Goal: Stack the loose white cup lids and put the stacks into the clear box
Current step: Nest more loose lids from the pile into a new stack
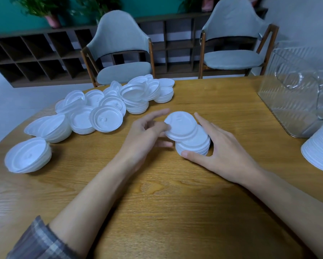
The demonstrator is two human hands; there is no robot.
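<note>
A short stack of white cup lids (196, 143) stands at the middle of the wooden table (157, 202). My left hand (147, 135) pinches the top lid (181, 126), which sits tilted and shifted to the left of the stack. My right hand (220, 152) cups the stack from the right, thumb at its near base and index finger along its far side. A heap of loose white lids (104, 107) spreads over the table's far left. The clear ribbed box (295, 98) stands at the right.
A separate small pile of lids (28, 155) lies near the table's left edge. A tall white stack (321, 148) rises at the right edge, next to the box. Two grey chairs (123, 53) stand behind the table, in front of a dark shelf unit.
</note>
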